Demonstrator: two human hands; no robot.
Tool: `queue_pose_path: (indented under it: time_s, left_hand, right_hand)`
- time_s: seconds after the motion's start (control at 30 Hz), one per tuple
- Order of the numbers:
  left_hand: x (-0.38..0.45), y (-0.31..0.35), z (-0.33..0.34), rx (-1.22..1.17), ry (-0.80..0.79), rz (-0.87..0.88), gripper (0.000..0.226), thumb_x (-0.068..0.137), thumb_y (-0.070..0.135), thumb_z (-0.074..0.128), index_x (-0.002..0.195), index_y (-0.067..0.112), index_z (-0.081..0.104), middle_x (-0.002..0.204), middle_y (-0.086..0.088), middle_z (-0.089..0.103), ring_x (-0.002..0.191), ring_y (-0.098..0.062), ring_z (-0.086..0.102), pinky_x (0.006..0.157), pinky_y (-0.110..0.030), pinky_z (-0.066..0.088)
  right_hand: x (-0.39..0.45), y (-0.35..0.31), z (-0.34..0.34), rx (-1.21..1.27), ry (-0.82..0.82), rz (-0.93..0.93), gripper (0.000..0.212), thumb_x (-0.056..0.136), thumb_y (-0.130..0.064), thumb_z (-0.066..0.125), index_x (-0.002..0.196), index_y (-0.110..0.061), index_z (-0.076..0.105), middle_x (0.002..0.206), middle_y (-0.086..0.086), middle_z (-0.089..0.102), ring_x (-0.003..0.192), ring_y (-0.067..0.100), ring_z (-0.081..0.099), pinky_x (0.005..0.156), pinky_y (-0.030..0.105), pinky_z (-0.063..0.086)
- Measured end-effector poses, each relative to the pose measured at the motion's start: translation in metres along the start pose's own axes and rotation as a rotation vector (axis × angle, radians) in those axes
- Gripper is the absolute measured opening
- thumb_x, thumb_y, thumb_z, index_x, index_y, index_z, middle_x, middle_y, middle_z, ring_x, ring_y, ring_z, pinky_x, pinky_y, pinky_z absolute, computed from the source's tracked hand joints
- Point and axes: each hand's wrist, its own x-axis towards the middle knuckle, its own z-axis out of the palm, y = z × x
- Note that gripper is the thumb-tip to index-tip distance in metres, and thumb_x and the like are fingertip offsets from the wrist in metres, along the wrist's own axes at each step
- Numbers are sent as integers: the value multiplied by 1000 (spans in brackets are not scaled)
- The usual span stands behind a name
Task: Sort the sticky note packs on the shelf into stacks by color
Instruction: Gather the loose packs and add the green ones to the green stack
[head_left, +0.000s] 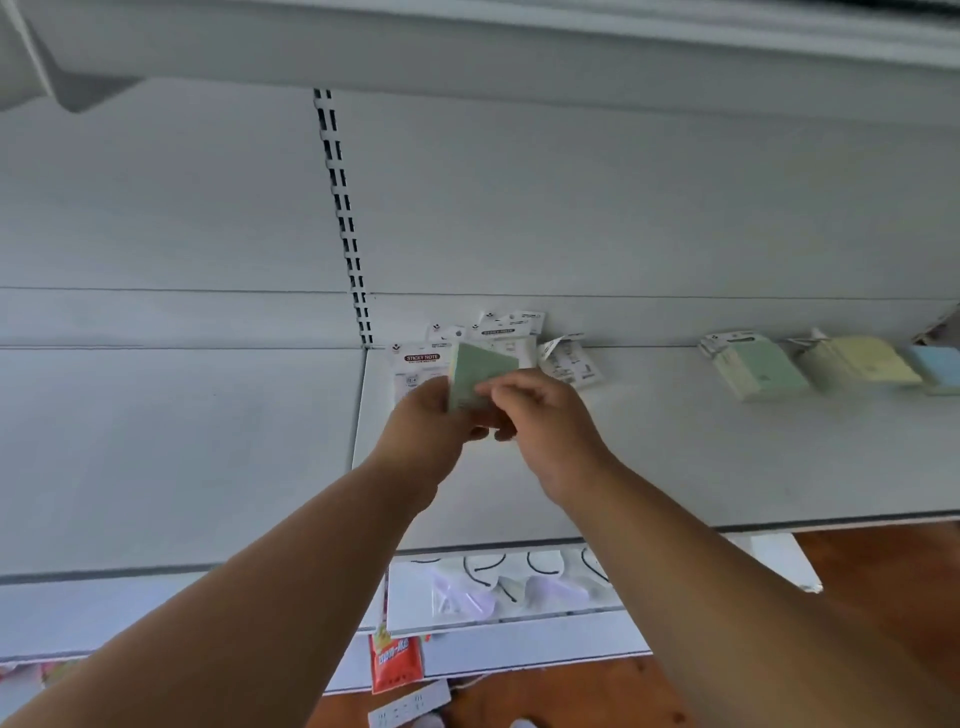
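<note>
A green sticky note pack (475, 374) is held up above the white shelf (675, 447). My left hand (426, 431) grips its lower left edge, and my right hand (540, 415) pinches its lower right side. Behind it, against the shelf's back wall, lies a loose pile of packs (498, 338) with white header cards; their colors are mostly hidden. At the right of the shelf stand three sorted stacks side by side: a green stack (758, 366), a yellow stack (857, 361) and a blue stack (937, 366) at the frame's edge.
A slotted upright (345, 218) divides the back wall. Another shelf board (467, 47) hangs overhead. Lower shelves hold clear bags (467, 597) and a red packet (395, 662). A bare white shelf section (171, 441) lies to the left.
</note>
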Motion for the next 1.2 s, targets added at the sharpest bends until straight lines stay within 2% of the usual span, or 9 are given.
queue_pose_path:
  time_s: [0.13,0.2,0.4,0.53,0.6,0.67,0.77,0.9,1.2]
  left_hand:
    - [-1,3,0,-408,-108,-72,29,90,-13,44,109,-2,62,106,-20,71,90,-27,72,79,-31,58]
    - [-1,1,7,-431,-176,-73,31,91,-13,43,114,-2,61,109,-19,71,96,-30,70,83,-34,57]
    - [1,-1,44,-186,-290,-57,26,90,-5,54,112,4,65,108,-16,71,95,-25,69,82,-34,57]
    - [13,-5,84,61,-196,8,45,81,9,68,123,24,62,99,-4,69,88,-23,68,86,-43,57]
    - [18,-1,110,156,-162,50,59,80,8,70,132,30,51,96,1,66,80,-17,67,77,-38,58]
    - [25,3,140,270,-192,125,66,79,8,70,135,33,45,98,6,64,75,-11,66,62,-25,52]
    - [44,10,192,395,-274,184,71,80,10,70,140,33,41,106,13,60,69,-3,63,57,-18,48]
    - [75,20,268,558,-239,234,74,79,14,70,144,28,39,111,14,58,67,2,60,66,-16,49]
    - [118,-1,353,885,-5,190,75,82,35,68,148,26,34,129,-4,49,103,-22,60,93,-36,50]
  right_hand:
    - [-7,-6,-24,-324,237,-160,8,84,-24,63,92,-24,61,88,-10,62,76,14,60,70,28,49]
    - [-6,-7,-38,-297,215,-87,13,84,-31,63,94,-22,61,93,-7,64,80,14,60,72,30,48]
    - [-4,0,-80,45,171,8,10,87,-14,65,96,-20,66,96,10,71,83,25,66,63,36,51]
    - [8,15,-122,-88,256,-2,14,81,-20,67,92,-27,63,95,5,71,90,30,68,76,49,58]
    - [16,23,-148,-137,275,12,12,78,-23,68,89,-24,63,92,7,71,88,30,68,76,54,57]
    - [27,30,-178,-200,327,23,14,79,-21,71,90,-21,63,90,4,71,85,26,69,76,50,57]
    - [49,41,-229,-357,407,16,17,78,-25,72,93,-21,63,90,-5,70,83,17,67,77,40,56]
    - [93,51,-302,-569,412,3,19,80,-29,70,96,-19,66,91,-5,69,84,19,65,76,33,52]
    - [161,64,-371,-829,132,-31,30,84,-30,64,109,-13,61,108,5,68,103,28,62,86,35,50]
